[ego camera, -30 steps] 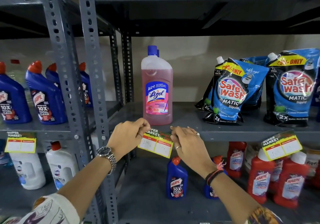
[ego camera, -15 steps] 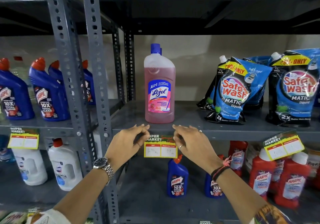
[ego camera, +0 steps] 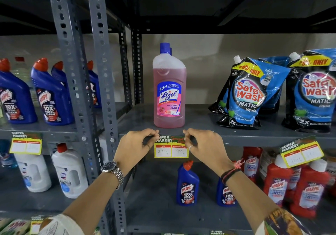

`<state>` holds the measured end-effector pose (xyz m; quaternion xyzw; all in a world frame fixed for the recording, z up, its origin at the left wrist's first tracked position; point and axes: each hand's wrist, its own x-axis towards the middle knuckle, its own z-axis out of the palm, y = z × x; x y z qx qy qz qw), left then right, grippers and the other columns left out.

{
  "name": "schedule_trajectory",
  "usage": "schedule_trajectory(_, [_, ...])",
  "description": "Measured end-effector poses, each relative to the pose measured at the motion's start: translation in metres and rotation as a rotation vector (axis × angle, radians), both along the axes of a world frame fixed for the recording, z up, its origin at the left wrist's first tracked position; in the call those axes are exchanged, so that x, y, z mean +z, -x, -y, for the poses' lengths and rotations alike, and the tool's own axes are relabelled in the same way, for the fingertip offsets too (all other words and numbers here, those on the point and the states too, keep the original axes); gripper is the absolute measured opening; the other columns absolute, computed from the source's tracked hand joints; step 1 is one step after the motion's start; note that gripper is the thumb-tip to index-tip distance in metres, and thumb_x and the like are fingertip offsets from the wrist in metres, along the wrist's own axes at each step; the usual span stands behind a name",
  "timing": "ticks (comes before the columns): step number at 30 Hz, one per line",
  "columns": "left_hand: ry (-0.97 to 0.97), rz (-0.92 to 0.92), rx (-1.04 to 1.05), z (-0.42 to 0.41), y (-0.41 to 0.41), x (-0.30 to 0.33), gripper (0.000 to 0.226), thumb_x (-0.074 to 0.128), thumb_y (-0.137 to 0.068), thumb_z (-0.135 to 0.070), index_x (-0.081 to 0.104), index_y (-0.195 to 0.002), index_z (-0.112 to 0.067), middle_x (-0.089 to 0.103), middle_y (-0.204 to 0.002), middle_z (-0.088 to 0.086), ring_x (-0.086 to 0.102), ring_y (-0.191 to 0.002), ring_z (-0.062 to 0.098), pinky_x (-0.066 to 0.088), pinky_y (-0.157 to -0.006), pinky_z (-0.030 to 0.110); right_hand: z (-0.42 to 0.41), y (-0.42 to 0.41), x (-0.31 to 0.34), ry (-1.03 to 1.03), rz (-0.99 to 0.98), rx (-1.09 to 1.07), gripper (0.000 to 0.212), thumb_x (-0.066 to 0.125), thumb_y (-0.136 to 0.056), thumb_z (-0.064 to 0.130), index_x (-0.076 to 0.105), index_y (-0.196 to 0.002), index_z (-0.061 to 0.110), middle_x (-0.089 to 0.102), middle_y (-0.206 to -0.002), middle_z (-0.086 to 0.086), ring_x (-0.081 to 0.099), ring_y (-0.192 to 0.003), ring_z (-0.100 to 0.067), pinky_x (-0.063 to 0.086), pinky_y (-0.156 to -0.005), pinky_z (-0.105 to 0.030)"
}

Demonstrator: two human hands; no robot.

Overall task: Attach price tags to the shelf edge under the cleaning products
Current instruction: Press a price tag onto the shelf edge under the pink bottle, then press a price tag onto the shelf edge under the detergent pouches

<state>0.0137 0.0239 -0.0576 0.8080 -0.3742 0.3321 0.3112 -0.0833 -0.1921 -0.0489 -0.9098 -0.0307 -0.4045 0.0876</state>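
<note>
A yellow and green price tag (ego camera: 171, 147) hangs level on the grey shelf edge (ego camera: 245, 139), right under a pink Lizol bottle (ego camera: 169, 91). My left hand (ego camera: 134, 147) pinches the tag's top left corner against the edge. My right hand (ego camera: 205, 146) pinches the top right corner the same way. The tag's two white price boxes show handwritten figures. Another tag (ego camera: 301, 151) sits tilted on the same edge further right, under blue Safewash pouches (ego camera: 251, 93).
Upright slotted posts (ego camera: 101, 89) divide the shelving. Blue Harpic bottles (ego camera: 51, 93) stand on the left shelf above a tag (ego camera: 26, 144). White bottles (ego camera: 69, 173), blue Harpic bottles (ego camera: 187, 185) and red Harpic bottles (ego camera: 278, 182) fill the lower shelf.
The tag went from tilted and held off the shelf to level against the shelf edge. Both hands now pinch its top corners there.
</note>
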Motion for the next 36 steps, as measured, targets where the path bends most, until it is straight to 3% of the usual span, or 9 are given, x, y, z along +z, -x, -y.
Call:
schedule_trajectory(7, [0.052, 0.033, 0.041, 0.007, 0.001, -0.001, 0.013, 0.076, -0.077, -0.027, 0.074, -0.090, -0.024, 0.075, -0.091, -0.012, 0.069, -0.074, 0.003, 0.057, -0.055, 0.028, -0.003, -0.004, 0.000, -0.020, 0.013, -0.059, 0.005, 0.062, -0.077, 0.028, 0.058, -0.075, 0.025, 0.074, -0.078, 0.009, 0.065, -0.064, -0.014, 0.047, -0.052, -0.026])
schedule_trajectory(13, [0.104, 0.023, 0.089, 0.011, 0.005, -0.002, 0.017, 0.077, -0.076, -0.033, 0.075, -0.091, -0.025, 0.076, -0.085, -0.012, 0.068, -0.072, 0.005, 0.051, -0.057, 0.019, -0.017, -0.010, 0.001, -0.014, 0.105, -0.170, 0.040, 0.066, -0.074, 0.058, 0.051, -0.084, 0.023, 0.064, -0.059, 0.007, 0.059, -0.050, -0.019, 0.030, -0.048, -0.023])
schedule_trajectory(18, [0.163, -0.017, 0.066, 0.015, 0.005, -0.002, 0.017, 0.076, -0.075, -0.036, 0.075, -0.089, -0.025, 0.075, -0.085, -0.012, 0.068, -0.077, 0.003, 0.054, -0.062, 0.023, -0.022, -0.013, 0.006, -0.007, 0.124, -0.171, 0.037, 0.072, -0.072, 0.052, 0.051, -0.079, 0.022, 0.057, -0.058, 0.013, 0.046, -0.048, -0.011, 0.013, -0.047, -0.016])
schedule_trajectory(24, [0.147, -0.030, 0.017, 0.010, 0.003, -0.007, 0.014, 0.072, -0.081, -0.023, 0.072, -0.095, -0.026, 0.075, -0.090, -0.013, 0.065, -0.067, -0.001, 0.054, -0.058, 0.023, -0.009, -0.008, 0.010, -0.061, 0.016, -0.074, 0.024, 0.072, -0.079, 0.033, 0.051, -0.087, 0.024, 0.069, -0.075, 0.011, 0.063, -0.066, -0.012, 0.023, -0.047, -0.018])
schedule_trajectory(28, [0.103, -0.045, 0.039, 0.008, 0.010, -0.007, 0.020, 0.068, -0.084, -0.015, 0.068, -0.101, -0.025, 0.074, -0.095, -0.014, 0.055, -0.060, -0.014, 0.041, -0.054, 0.006, 0.004, -0.007, 0.011, -0.114, -0.042, 0.028, 0.023, 0.068, -0.081, 0.018, 0.048, -0.089, 0.026, 0.073, -0.090, 0.016, 0.067, -0.083, -0.007, 0.038, -0.056, -0.021])
schedule_trajectory(30, [0.085, -0.050, 0.054, 0.013, 0.017, -0.007, 0.027, 0.065, -0.084, -0.014, 0.064, -0.109, -0.024, 0.073, -0.102, -0.013, 0.059, -0.068, -0.009, 0.042, -0.063, 0.006, 0.017, 0.000, 0.011, -0.181, -0.082, 0.116, 0.027, 0.064, -0.082, 0.013, 0.045, -0.089, 0.030, 0.073, -0.093, 0.019, 0.067, -0.086, -0.004, 0.049, -0.065, -0.026])
schedule_trajectory(32, [0.061, -0.014, 0.062, 0.025, 0.026, -0.007, 0.031, 0.064, -0.084, -0.017, 0.061, -0.115, -0.023, 0.071, -0.109, -0.008, 0.063, -0.097, 0.005, 0.049, -0.086, 0.024, 0.037, 0.013, 0.012, -0.229, -0.060, 0.156, 0.031, 0.063, -0.082, 0.016, 0.042, -0.088, 0.037, 0.072, -0.098, 0.021, 0.068, -0.079, -0.005, 0.054, -0.068, -0.032])
schedule_trajectory(34, [0.028, 0.057, 0.071, 0.043, 0.035, -0.006, 0.030, 0.064, -0.085, -0.019, 0.062, -0.115, -0.021, 0.069, -0.113, -0.003, 0.058, -0.115, 0.017, 0.041, -0.101, 0.034, 0.062, 0.033, 0.014, -0.233, 0.002, 0.115, 0.032, 0.064, -0.082, 0.018, 0.042, -0.091, 0.040, 0.071, -0.104, 0.020, 0.064, -0.069, 0.004, 0.053, -0.064, -0.029])
schedule_trajectory(36, [-0.010, 0.110, 0.051, 0.067, 0.045, -0.005, 0.027, 0.064, -0.085, -0.022, 0.063, -0.112, -0.022, 0.069, -0.115, -0.002, 0.054, -0.120, 0.017, 0.033, -0.105, 0.031, 0.093, 0.054, 0.016, -0.237, 0.095, 0.038, 0.026, 0.066, -0.082, 0.017, 0.049, -0.095, 0.032, 0.070, -0.105, 0.018, 0.057, -0.066, 0.015, 0.049, -0.062, -0.026])
